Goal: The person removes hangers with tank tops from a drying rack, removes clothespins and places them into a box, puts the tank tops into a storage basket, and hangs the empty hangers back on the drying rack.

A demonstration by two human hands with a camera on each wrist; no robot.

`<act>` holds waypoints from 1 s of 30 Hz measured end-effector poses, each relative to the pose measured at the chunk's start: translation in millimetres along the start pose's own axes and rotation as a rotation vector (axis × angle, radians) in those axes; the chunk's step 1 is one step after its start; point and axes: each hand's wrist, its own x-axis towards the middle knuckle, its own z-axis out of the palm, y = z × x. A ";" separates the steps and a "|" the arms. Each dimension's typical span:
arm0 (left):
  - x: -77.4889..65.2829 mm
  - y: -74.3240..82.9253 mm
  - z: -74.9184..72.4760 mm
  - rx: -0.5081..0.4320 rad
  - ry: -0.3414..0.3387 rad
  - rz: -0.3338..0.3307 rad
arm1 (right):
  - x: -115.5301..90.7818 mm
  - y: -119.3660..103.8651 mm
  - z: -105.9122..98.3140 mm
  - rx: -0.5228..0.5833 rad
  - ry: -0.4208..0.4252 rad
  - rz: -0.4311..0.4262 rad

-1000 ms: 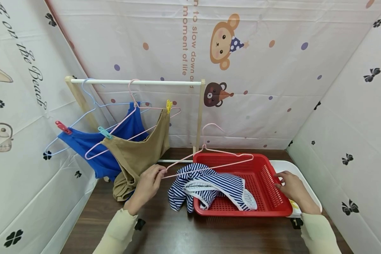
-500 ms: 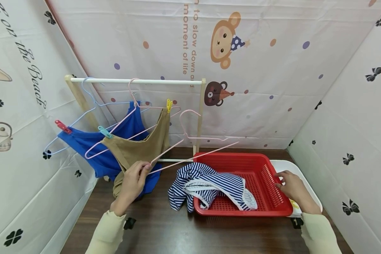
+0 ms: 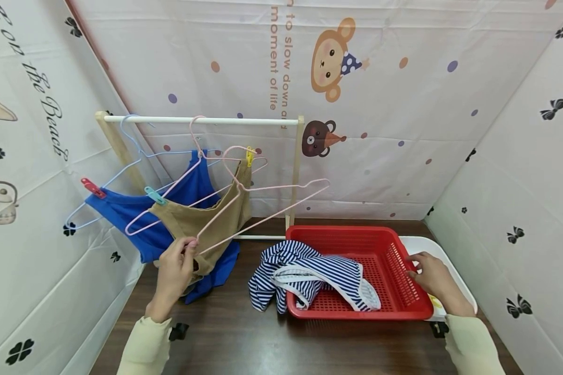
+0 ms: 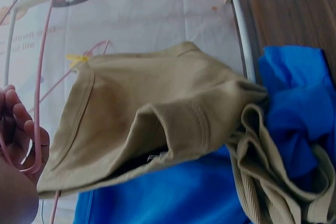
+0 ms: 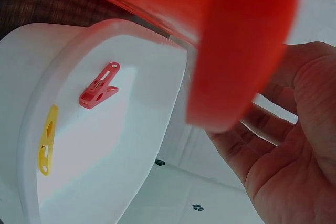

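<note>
In the head view my left hand (image 3: pixel 174 265) pinches a bare pink clothes hanger (image 3: pixel 277 214) at its left end, hook upward. The hanger crosses in front of the khaki garment (image 3: pixel 190 226), which hangs from another pink hanger by a teal clothespin (image 3: pixel 155 195) and a yellow clothespin (image 3: pixel 249 156). My right hand (image 3: pixel 433 278), its fingers loosely bent, is at the right rim of the red basket (image 3: pixel 356 314); in the right wrist view the rim hides its fingertips. A navy-and-white striped garment (image 3: pixel 342 273) lies partly in the basket, draped over its left side.
A white rod (image 3: pixel 244 122) on wooden posts spans the back left. Behind the khaki garment, a blue garment (image 3: pixel 122 216) hangs on a blue hanger with a red clothespin (image 3: pixel 94 187). The white tray (image 5: pixel 105 182) right of the basket holds red and yellow clothespins.
My left hand has carried the pink hanger leftward, from above the red basket to in front of the khaki garment. The right hand and the striped garment stay put.
</note>
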 end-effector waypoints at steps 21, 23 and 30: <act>3.3 -7.9 -38.5 0.020 0.177 -0.103 | 0.1 0.4 0.2 0.013 -0.005 0.008; 4.2 -8.1 -38.3 0.025 0.190 -0.099 | -0.1 0.4 0.2 0.012 -0.003 0.007; 13.7 -3.1 -29.4 0.038 0.212 -0.082 | 0.0 0.1 0.9 0.016 -0.006 0.008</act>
